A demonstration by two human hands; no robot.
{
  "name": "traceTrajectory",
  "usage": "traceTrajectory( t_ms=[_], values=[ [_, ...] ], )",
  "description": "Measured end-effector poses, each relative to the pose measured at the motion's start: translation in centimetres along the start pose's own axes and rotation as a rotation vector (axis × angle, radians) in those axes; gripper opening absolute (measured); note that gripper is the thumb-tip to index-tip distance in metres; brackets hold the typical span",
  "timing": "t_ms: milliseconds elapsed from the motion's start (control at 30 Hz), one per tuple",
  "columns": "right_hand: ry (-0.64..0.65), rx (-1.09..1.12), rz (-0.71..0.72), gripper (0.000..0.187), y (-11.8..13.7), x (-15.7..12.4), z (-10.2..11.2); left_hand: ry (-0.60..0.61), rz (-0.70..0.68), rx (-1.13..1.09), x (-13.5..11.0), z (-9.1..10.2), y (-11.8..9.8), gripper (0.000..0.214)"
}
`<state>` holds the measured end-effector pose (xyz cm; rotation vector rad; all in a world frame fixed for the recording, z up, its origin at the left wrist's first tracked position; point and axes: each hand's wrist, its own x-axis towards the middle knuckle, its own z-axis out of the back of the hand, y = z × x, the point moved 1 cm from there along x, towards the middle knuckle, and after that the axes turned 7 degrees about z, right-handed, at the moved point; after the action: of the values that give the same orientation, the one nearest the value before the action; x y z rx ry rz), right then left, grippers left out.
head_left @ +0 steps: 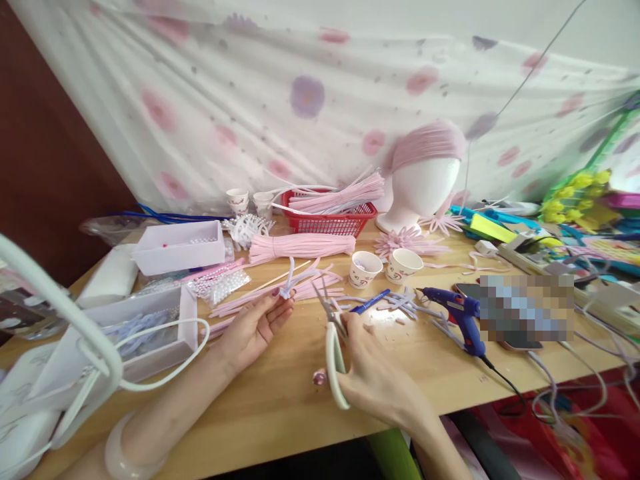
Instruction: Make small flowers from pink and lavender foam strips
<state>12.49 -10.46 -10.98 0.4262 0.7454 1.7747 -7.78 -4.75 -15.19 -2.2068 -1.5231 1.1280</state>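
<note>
My left hand (253,328) lies palm up on the wooden table (280,393), its fingertips pinched on a short bent lavender pipe cleaner (290,280). My right hand (373,373) grips a pair of scissors (333,337) with pale green handles. The scissor blades are parted and point up toward the pipe cleaner, a little to its right. Loose pink pipe cleaners (280,297) lie just beyond both hands.
A blue glue gun (457,313) lies right of my hands with its cord running off the edge. Two paper cups (383,267), a red basket (327,217) of pink stems, a foam head (423,180), white boxes (180,247) and a white wire loop (150,353) crowd the table.
</note>
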Motion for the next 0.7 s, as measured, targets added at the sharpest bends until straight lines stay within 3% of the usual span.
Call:
traceTrajectory(
  t_ms=[167, 267, 433, 700],
  values=[
    [-0.01, -0.123, 0.157, 0.046, 0.9, 1.9, -1.2, 0.123, -0.019, 0.065, -0.2, 0.1, 0.7, 0.01],
    [-0.022, -0.163, 0.212, 0.038, 1.2, 2.3, -1.5, 0.189, -0.072, 0.136, -0.3, 0.1, 1.0, 0.014],
    [-0.057, -0.274, 0.238, 0.035, 1.6, 2.2, -1.8, 0.146, -0.132, 0.197, -0.5, -0.1, 1.1, 0.015],
    [-0.105, -0.35, 0.314, 0.034, 1.4, 2.8, -2.7, 0.124, -0.121, 0.178, -0.6, -0.3, 1.0, 0.006]
  ],
)
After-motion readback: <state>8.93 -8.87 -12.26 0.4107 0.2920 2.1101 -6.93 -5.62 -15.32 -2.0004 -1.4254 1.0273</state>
